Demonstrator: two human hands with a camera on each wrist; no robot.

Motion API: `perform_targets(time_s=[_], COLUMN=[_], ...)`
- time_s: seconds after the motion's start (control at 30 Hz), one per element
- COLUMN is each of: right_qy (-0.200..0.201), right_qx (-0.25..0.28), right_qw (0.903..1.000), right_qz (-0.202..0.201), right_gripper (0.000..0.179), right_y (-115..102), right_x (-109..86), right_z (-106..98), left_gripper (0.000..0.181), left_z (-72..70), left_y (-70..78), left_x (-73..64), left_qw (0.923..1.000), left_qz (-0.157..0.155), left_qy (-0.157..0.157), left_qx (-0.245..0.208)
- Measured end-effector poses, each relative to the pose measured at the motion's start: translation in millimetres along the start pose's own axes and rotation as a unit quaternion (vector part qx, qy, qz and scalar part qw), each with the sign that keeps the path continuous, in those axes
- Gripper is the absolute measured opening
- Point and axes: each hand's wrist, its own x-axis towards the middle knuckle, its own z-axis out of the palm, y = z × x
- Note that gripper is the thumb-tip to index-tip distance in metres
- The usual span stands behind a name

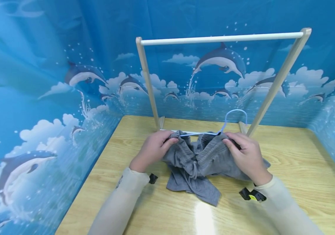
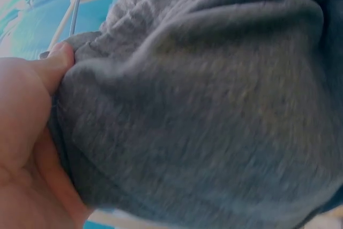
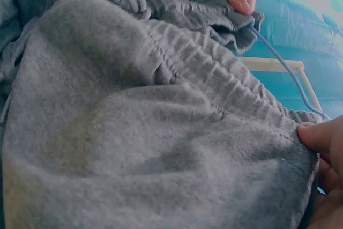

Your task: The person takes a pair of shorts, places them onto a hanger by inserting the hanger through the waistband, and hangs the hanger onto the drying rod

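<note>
Grey drawstring pants [image 1: 214,160] with a gathered elastic waistband hang between the two hands, their lower part lying on the table. My left hand [image 1: 155,147] pinches one end of the waistband, thumb on the front. At the other end my right hand [image 1: 245,153] grips the waistband the same way. A light blue hanger [image 1: 198,133] runs along the waistband opening, its hook standing up near the right hand. In the right wrist view the hanger's blue wire [image 3: 284,65] spans from one hand to the other. Cloth hides the hanger's ends.
A wooden rack with a white top bar [image 1: 220,39] stands behind the pants on the wood-grain table [image 1: 120,195]. Its right post [image 1: 279,81] rises beyond the right hand. A blue dolphin-print curtain [image 1: 96,39] surrounds the table at the back and sides.
</note>
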Motion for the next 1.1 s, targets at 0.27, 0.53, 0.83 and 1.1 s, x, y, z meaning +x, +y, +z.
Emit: perform_targets(time_s=[0.27,0.53,0.83,1.1], right_qy=[-0.01,-0.027,-0.063,-0.061], right_qx=[-0.008,-0.023,-0.044,-0.057], right_qw=[0.9999,0.9993,0.9969,0.9962], right_qz=[0.002,-0.007,-0.016,-0.026], right_gripper=[0.03,0.029,0.028,0.027], right_y=[-1.4,-3.6,-4.8,-5.4], right_x=[0.2,-0.5,-4.7,-8.2], right_z=[3.6,7.8,15.0,21.5], left_gripper=[0.034,0.03,0.024,0.024], left_z=[12.9,23.6,36.6,45.9], left_y=[14.5,31.3,47.6,64.7], left_x=[11.1,19.8,27.7,33.9], left_qw=[0.9998,0.9996,0.9981,0.9969], left_qz=[0.013,0.021,0.007,0.016], left_qy=[0.006,-0.018,-0.06,-0.07], left_qx=[0.016,0.004,0.009,0.033])
